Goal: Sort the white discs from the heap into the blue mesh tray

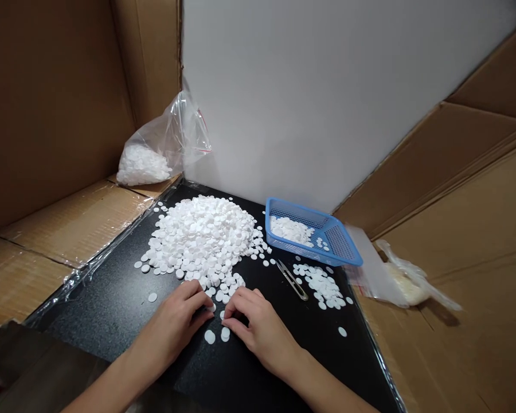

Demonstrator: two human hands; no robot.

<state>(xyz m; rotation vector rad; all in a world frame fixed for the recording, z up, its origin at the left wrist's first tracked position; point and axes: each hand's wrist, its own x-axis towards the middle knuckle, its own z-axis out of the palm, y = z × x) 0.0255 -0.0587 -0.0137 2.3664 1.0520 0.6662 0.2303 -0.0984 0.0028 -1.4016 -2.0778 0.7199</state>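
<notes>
A large heap of small white discs (206,229) lies on the black tabletop (107,304). At its near edge, my left hand (184,310) pinches a white disc (212,308) between thumb and forefinger. Facing it, my right hand (253,318) pinches another white disc (222,315) at its fingertips. Just below the fingertips lie a few loose discs (210,336), some of them overlapping.
Right of the heap, a blue mesh basket (339,261) holds more discs. Metal thread snips (292,281) lie beside a smaller scatter of discs (324,287). A clear bag of discs (144,163) stands back left; another plastic bag (413,284) lies at right. Cardboard and a white wall enclose the table.
</notes>
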